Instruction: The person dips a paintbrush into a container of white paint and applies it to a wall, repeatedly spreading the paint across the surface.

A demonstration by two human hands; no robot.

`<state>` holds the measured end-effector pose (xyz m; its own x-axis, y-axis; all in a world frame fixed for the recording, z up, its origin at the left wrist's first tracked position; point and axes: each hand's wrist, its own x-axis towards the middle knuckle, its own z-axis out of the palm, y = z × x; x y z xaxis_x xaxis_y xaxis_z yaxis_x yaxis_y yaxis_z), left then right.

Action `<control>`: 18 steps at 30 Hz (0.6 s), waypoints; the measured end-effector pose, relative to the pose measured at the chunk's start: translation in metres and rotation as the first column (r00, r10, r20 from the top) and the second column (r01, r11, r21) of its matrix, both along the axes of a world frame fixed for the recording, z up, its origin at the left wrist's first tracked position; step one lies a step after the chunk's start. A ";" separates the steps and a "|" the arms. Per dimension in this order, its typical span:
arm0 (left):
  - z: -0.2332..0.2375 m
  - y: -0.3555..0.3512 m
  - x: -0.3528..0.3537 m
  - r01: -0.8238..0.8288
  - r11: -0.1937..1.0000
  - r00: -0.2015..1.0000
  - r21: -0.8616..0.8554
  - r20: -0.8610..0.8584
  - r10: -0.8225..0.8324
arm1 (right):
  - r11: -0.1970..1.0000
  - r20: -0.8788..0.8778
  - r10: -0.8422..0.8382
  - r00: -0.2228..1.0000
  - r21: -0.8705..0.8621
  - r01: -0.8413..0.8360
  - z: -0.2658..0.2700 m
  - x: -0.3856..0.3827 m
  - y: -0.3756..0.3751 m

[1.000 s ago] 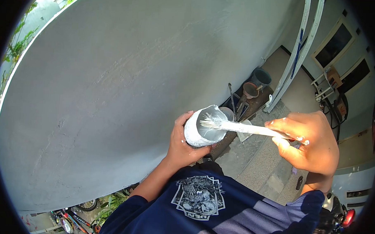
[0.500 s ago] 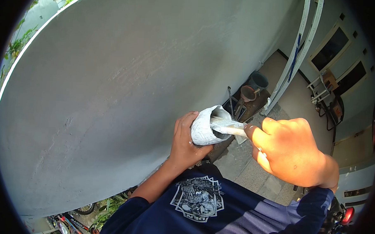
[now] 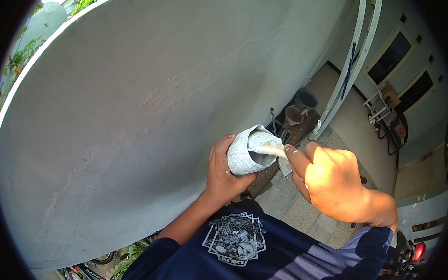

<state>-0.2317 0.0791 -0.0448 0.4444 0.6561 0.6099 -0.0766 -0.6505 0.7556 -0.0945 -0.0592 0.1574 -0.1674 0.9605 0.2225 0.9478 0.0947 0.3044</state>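
My left hand (image 3: 225,172) is wrapped round a white, paint-crusted cup (image 3: 241,153), which is tilted with its mouth towards the right. Pinched in the fingers of my right hand (image 3: 331,178) is the pale handle of a brush (image 3: 272,150). The brush's wide, white-coated end lies inside the cup's mouth, against the upper part of the rim. What the cup holds deeper down is hidden.
A grey wall (image 3: 151,113) rises close in front and to the left. Beyond the hands are a dark bucket (image 3: 305,100), a brown pot (image 3: 294,115) and a white ladder (image 3: 346,70). A red and black motorbike (image 3: 417,253) stands at the lower right.
My right hand has shifted slightly left, and the brush has turned so that its broad white side shows in the cup's mouth. My left hand still holds the cup.
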 end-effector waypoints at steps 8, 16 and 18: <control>0.006 0.015 -0.005 -0.070 0.997 0.997 0.020 -0.036 0.070 | 0.988 -0.201 0.043 0.979 0.153 -0.012 -0.023 0.008 0.002; 0.010 0.025 -0.002 -0.094 0.994 0.995 0.051 -0.018 0.095 | 0.990 -0.283 0.014 0.959 0.137 0.026 -0.023 0.012 0.003; 0.009 0.027 -0.001 -0.099 0.993 0.995 0.059 -0.020 0.100 | 0.978 -0.257 0.038 0.966 0.209 0.017 -0.025 0.015 0.003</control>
<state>-0.2323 0.1059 -0.0354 0.3925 0.6619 0.6386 0.0076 -0.6967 0.7173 -0.0790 -0.0557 0.1320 -0.0880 0.8868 0.4538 0.9958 0.0662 0.0637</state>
